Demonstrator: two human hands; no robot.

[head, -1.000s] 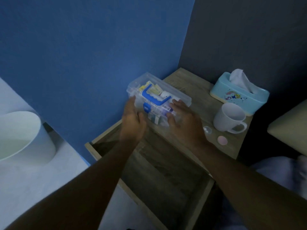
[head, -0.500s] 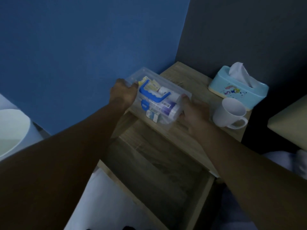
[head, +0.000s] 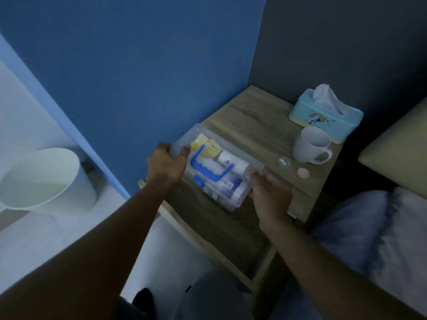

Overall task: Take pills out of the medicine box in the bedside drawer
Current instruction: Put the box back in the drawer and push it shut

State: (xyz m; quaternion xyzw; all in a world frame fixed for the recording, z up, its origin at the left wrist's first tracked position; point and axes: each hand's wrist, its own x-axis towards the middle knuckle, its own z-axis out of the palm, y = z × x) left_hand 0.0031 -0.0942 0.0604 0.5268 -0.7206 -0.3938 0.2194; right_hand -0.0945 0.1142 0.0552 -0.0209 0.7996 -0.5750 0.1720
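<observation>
Now we grip the clear medicine box [head: 217,174], blue handle on top, fingers of left hand [head: 166,165] and right hand [head: 271,192] clasped on its ends.

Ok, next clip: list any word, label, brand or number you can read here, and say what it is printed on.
None can be read.
Medicine box: the packets and tubes inside carry printing, but it is too blurred to read.
Tissue box: only a cartoon rainbow picture; no text can be made out.
Mug: plain, no marking shows.
</observation>
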